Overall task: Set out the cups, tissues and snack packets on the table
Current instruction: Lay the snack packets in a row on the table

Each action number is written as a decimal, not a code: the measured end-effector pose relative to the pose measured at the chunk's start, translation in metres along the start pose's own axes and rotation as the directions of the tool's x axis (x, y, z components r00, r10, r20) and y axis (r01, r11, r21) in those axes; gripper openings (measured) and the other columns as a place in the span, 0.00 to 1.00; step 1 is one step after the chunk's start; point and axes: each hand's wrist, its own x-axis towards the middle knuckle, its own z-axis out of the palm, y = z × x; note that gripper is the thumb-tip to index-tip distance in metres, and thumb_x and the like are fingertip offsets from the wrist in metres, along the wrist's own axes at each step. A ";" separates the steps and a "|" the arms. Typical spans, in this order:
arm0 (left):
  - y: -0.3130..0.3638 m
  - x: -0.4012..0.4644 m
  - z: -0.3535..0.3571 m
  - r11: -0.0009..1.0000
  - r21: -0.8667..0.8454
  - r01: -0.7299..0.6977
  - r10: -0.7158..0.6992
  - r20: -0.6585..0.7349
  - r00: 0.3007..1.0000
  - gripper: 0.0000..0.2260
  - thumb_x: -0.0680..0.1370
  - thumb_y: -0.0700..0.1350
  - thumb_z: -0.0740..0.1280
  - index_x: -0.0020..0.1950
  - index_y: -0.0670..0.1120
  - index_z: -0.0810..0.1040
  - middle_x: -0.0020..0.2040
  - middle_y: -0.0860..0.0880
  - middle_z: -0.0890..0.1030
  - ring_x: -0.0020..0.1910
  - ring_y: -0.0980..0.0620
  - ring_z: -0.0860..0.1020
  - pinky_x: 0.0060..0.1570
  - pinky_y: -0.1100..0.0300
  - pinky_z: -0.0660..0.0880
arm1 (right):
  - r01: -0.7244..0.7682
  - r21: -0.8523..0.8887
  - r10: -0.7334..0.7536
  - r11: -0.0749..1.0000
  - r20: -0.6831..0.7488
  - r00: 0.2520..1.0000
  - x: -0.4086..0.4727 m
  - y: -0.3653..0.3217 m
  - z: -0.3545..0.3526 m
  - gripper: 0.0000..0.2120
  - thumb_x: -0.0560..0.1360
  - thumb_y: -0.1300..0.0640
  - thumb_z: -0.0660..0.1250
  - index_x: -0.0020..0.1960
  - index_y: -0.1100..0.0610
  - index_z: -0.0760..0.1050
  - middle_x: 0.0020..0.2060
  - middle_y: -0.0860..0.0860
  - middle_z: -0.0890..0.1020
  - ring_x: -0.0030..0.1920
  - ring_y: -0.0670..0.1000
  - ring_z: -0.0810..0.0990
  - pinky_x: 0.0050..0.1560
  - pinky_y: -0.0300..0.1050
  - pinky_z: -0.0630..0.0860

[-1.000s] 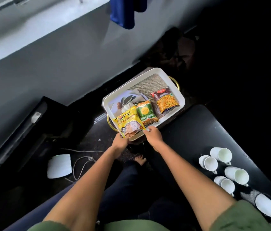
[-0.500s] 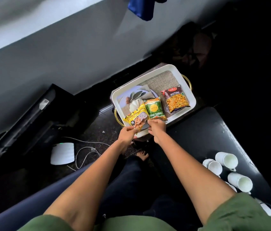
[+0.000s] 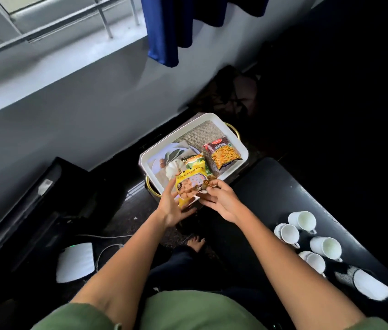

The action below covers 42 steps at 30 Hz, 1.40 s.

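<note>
The right hand pinches the yellow snack packet over the near edge of the white tray, the left hand released with straight fingers beside it, four white cups on the dark bench to the right.

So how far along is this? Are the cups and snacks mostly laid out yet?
Done: four white cups lie on the dark table. In hand: the yellow snack packet is lifted above the tray, the right hand pinching it, the left hand open beside it. Left: the green packet, red packet and tissues sit in the tray.
</note>
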 end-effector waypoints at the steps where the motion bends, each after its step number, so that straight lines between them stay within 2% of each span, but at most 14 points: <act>1: 0.003 -0.001 0.005 1.000 0.023 -0.010 0.010 0.012 1.000 0.23 0.75 0.61 0.63 0.61 0.45 0.74 0.56 0.46 0.80 0.53 0.48 0.80 0.49 0.51 0.76 | 0.002 0.005 -0.002 1.000 0.008 1.000 -0.006 0.003 -0.008 0.10 0.79 0.70 0.55 0.44 0.58 0.68 0.43 0.55 0.78 0.45 0.54 0.80 0.63 0.60 0.72; 3: 0.003 -0.004 0.017 0.995 0.101 -0.023 0.022 0.013 1.000 0.15 0.77 0.53 0.65 0.57 0.43 0.74 0.48 0.47 0.81 0.40 0.52 0.82 0.42 0.57 0.78 | 0.004 0.024 -0.004 1.000 0.015 1.000 -0.021 0.008 -0.023 0.10 0.78 0.71 0.55 0.45 0.59 0.68 0.44 0.56 0.78 0.47 0.54 0.80 0.60 0.58 0.74; 6: -0.005 -0.001 0.029 0.981 0.193 -0.033 0.031 0.010 0.999 0.10 0.78 0.43 0.67 0.56 0.40 0.74 0.43 0.45 0.82 0.32 0.52 0.82 0.30 0.61 0.80 | 0.019 0.053 -0.017 0.998 -0.044 0.999 -0.040 0.016 -0.043 0.09 0.77 0.70 0.55 0.44 0.60 0.70 0.47 0.58 0.79 0.48 0.56 0.81 0.54 0.53 0.76; 9: -0.012 0.002 0.034 0.952 0.304 -0.036 0.037 0.002 0.999 0.06 0.76 0.41 0.69 0.49 0.40 0.75 0.31 0.47 0.83 0.25 0.53 0.81 0.24 0.62 0.78 | 0.030 0.108 -0.017 0.994 -0.120 0.993 -0.055 0.024 -0.061 0.08 0.77 0.63 0.56 0.51 0.60 0.73 0.49 0.57 0.79 0.48 0.56 0.80 0.53 0.52 0.76; 12: -0.019 0.001 0.042 0.875 0.480 -0.060 0.038 0.056 0.998 0.06 0.75 0.42 0.70 0.49 0.43 0.75 0.29 0.50 0.83 0.24 0.55 0.80 0.24 0.62 0.77 | 0.032 0.173 -0.008 0.984 -0.137 0.991 -0.067 0.031 -0.075 0.12 0.77 0.53 0.59 0.56 0.58 0.74 0.46 0.56 0.80 0.46 0.54 0.79 0.50 0.51 0.76; 15: -0.032 0.000 0.052 0.787 0.612 -0.079 -0.029 0.165 0.986 0.07 0.76 0.42 0.70 0.52 0.44 0.76 0.37 0.48 0.84 0.32 0.52 0.81 0.33 0.59 0.81 | 0.088 0.148 -0.061 0.985 -0.173 0.983 -0.074 0.039 -0.084 0.13 0.74 0.51 0.68 0.53 0.58 0.79 0.46 0.56 0.83 0.46 0.56 0.81 0.51 0.52 0.77; 18: -0.045 -0.003 0.062 0.712 0.694 -0.102 -0.123 0.267 0.956 0.11 0.76 0.41 0.69 0.58 0.44 0.75 0.51 0.43 0.83 0.45 0.45 0.82 0.47 0.50 0.81 | 0.193 0.155 -0.148 0.969 -0.262 0.954 -0.080 0.050 -0.089 0.07 0.70 0.61 0.73 0.48 0.60 0.80 0.47 0.56 0.84 0.57 0.58 0.80 0.65 0.55 0.72; 21: -0.051 -0.009 0.068 0.666 0.736 -0.120 -0.206 0.336 0.919 0.14 0.72 0.45 0.71 0.56 0.47 0.76 0.56 0.44 0.81 0.53 0.42 0.79 0.60 0.44 0.74 | 0.207 0.158 -0.142 0.965 -0.347 0.927 -0.089 0.059 -0.094 0.07 0.69 0.66 0.73 0.45 0.59 0.78 0.45 0.54 0.83 0.56 0.57 0.79 0.65 0.56 0.72; 25: -0.060 -0.008 0.075 0.583 0.797 -0.157 -0.214 0.337 0.917 0.23 0.67 0.55 0.74 0.58 0.47 0.76 0.59 0.44 0.80 0.60 0.43 0.77 0.63 0.46 0.71 | 0.200 0.176 -0.137 0.964 -0.319 0.938 -0.100 0.071 -0.101 0.06 0.70 0.68 0.71 0.45 0.60 0.77 0.45 0.56 0.83 0.55 0.59 0.80 0.62 0.58 0.73; 30: -0.070 -0.005 0.082 0.550 0.805 -0.224 -0.095 0.327 0.940 0.08 0.74 0.51 0.71 0.44 0.47 0.78 0.49 0.43 0.84 0.45 0.45 0.82 0.43 0.56 0.76 | 0.225 0.228 -0.164 0.947 -0.258 0.952 -0.107 0.080 -0.104 0.10 0.68 0.63 0.73 0.50 0.61 0.80 0.48 0.58 0.84 0.52 0.59 0.82 0.57 0.55 0.77; 32: -0.072 -0.004 0.082 0.561 0.794 -0.234 -0.097 0.343 0.934 0.08 0.73 0.49 0.72 0.46 0.45 0.80 0.50 0.41 0.84 0.46 0.43 0.82 0.47 0.53 0.79 | 0.245 0.282 -0.175 0.928 -0.252 0.952 -0.104 0.083 -0.106 0.15 0.68 0.60 0.74 0.53 0.61 0.80 0.50 0.58 0.84 0.53 0.58 0.82 0.58 0.54 0.76; 35: -0.078 -0.002 0.084 0.555 0.803 -0.220 -0.132 0.346 0.929 0.10 0.74 0.48 0.72 0.49 0.44 0.80 0.52 0.40 0.83 0.51 0.41 0.82 0.54 0.48 0.78 | 0.301 0.259 -0.199 0.918 -0.355 0.913 -0.106 0.085 -0.108 0.06 0.69 0.61 0.73 0.45 0.59 0.80 0.42 0.54 0.86 0.47 0.55 0.83 0.49 0.46 0.78; 38: -0.084 -0.005 0.089 0.527 0.827 -0.196 -0.192 0.341 0.920 0.12 0.74 0.49 0.71 0.52 0.44 0.77 0.52 0.41 0.83 0.51 0.42 0.81 0.52 0.49 0.78 | 0.317 0.242 -0.195 0.917 -0.422 0.886 -0.105 0.088 -0.114 0.05 0.69 0.61 0.74 0.44 0.59 0.80 0.45 0.57 0.85 0.50 0.59 0.83 0.55 0.54 0.78; 42: -0.090 0.000 0.090 0.445 0.882 -0.152 -0.257 0.288 0.923 0.17 0.72 0.49 0.73 0.56 0.42 0.77 0.56 0.40 0.82 0.56 0.39 0.80 0.57 0.43 0.76 | 0.304 0.258 -0.177 0.917 -0.420 0.890 -0.105 0.092 -0.120 0.06 0.69 0.62 0.73 0.46 0.59 0.79 0.46 0.57 0.85 0.52 0.61 0.82 0.59 0.59 0.76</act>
